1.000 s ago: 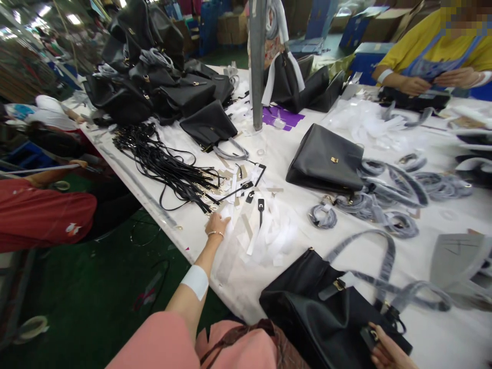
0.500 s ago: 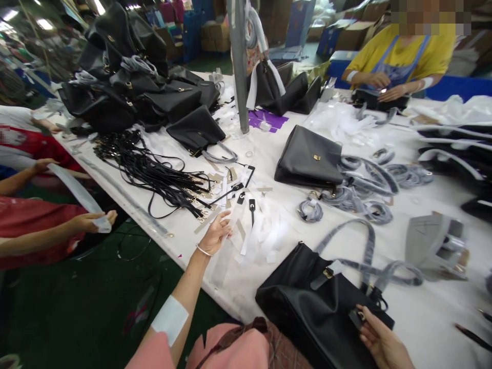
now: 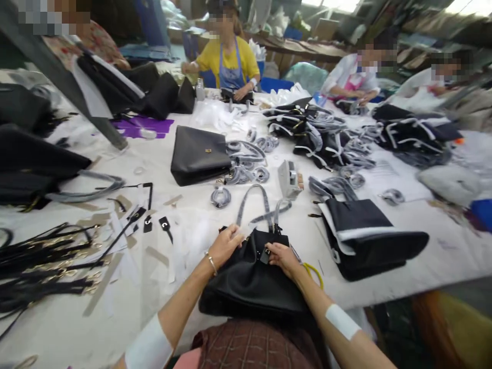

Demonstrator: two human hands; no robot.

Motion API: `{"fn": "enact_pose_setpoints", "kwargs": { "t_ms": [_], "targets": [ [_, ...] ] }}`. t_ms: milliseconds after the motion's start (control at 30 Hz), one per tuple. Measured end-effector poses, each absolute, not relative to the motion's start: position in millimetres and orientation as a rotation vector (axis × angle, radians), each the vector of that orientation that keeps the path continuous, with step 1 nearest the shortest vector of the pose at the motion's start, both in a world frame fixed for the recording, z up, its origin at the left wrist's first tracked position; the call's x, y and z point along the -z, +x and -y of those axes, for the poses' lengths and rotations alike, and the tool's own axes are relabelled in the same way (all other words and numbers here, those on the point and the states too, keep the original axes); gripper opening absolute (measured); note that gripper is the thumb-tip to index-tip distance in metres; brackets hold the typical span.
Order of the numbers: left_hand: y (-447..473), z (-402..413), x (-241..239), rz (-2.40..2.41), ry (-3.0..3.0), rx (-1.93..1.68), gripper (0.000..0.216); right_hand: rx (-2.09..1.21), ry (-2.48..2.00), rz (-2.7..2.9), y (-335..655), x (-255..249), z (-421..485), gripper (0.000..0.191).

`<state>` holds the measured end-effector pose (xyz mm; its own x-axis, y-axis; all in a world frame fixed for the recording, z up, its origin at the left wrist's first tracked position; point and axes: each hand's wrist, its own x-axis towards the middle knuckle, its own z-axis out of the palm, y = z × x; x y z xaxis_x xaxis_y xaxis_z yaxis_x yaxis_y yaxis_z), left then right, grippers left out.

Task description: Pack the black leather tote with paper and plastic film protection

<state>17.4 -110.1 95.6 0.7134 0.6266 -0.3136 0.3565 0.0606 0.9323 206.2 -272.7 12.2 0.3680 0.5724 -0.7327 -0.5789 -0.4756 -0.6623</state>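
Observation:
A black handbag (image 3: 253,287) lies in front of me at the table's near edge, its wrapped grey handles (image 3: 265,197) reaching away from me. My right hand (image 3: 283,259) pinches a small black tag (image 3: 265,255) that sits against the bag's front. Over the bag's upper left part, my left hand (image 3: 227,245) has its fingers closed on a translucent strip (image 3: 246,233), blurred at its edges. Yellow-handled scissors (image 3: 314,271) lie just right of the bag, partly behind my right forearm.
Black straps with gold clasps (image 3: 49,261) and loose tags (image 3: 165,223) lie to the left. Another black bag (image 3: 200,154) stands beyond, near a tape dispenser (image 3: 289,179). Folded black bags (image 3: 365,236) lie right. A metal post (image 3: 77,82) rises far left. Co-workers sit across the table.
My view has swung right. My left hand has moved from the loose strips and tags over to the handbag. My right hand still holds the black tag.

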Motion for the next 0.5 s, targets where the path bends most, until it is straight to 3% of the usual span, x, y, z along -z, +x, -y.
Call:
{"fn": "enact_pose_setpoints", "kwargs": {
  "t_ms": [233,500],
  "targets": [
    [77,132,-82,-0.831,1.82,-0.039,0.017,-1.227,-1.257,-0.096,214,-33,275,0.029],
    [79,149,-70,-0.883,1.61,0.017,0.027,-1.147,-1.041,-0.239,229,-41,277,0.023]
  ]
}}
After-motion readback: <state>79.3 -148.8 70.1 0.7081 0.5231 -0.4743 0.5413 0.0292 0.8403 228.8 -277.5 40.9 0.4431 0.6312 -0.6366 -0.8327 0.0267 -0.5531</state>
